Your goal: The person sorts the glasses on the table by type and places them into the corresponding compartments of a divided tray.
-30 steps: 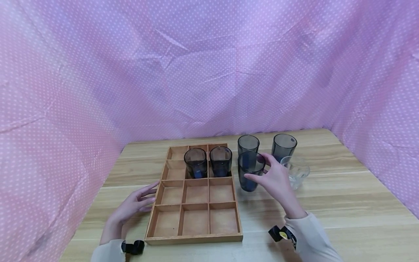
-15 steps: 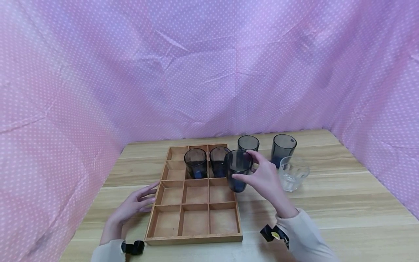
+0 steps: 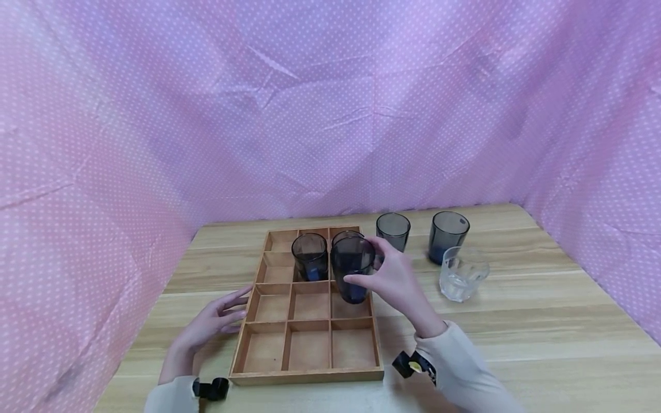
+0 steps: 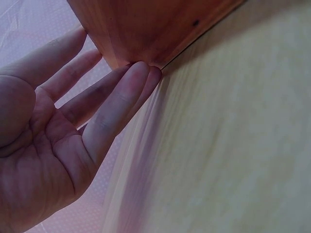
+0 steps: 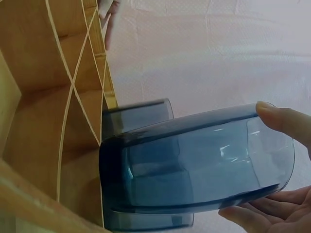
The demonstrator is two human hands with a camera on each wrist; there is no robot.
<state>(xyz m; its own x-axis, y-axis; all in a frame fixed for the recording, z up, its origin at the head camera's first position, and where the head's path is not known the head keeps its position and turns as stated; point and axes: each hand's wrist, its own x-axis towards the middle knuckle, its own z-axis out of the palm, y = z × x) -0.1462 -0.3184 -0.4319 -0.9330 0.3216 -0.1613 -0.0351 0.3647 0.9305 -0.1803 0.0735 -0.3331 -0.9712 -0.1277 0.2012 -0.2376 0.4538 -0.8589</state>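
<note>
My right hand [image 3: 396, 281] grips a dark blue-grey drinking glass [image 3: 352, 274] by its upper part, thumb on the near side. The glass is over the right compartment of the third row in a wooden divided tray [image 3: 308, 378]. In the right wrist view the held glass [image 5: 209, 160] tilts slightly, its base near the dividers. Two similar glasses stand in the second row: one in the middle column [image 3: 308, 258], one at the right [image 3: 339, 236], largely hidden behind the held glass. My left hand [image 3: 209, 324] has its fingers extended, fingertips touching the tray's left side [image 4: 146, 34].
To the tray's right stand two more dark glasses, one nearer [image 3: 393, 229] and one farther right [image 3: 447, 235]. A clear glass tumbler [image 3: 461, 278] stands in front of the latter. A pink dotted cloth [image 3: 330, 115] hangs behind the wooden table [image 3: 516, 321].
My right hand has carried the dark glass leftward, from beside the tray to over its right column. The left hand and the other glasses have stayed put.
</note>
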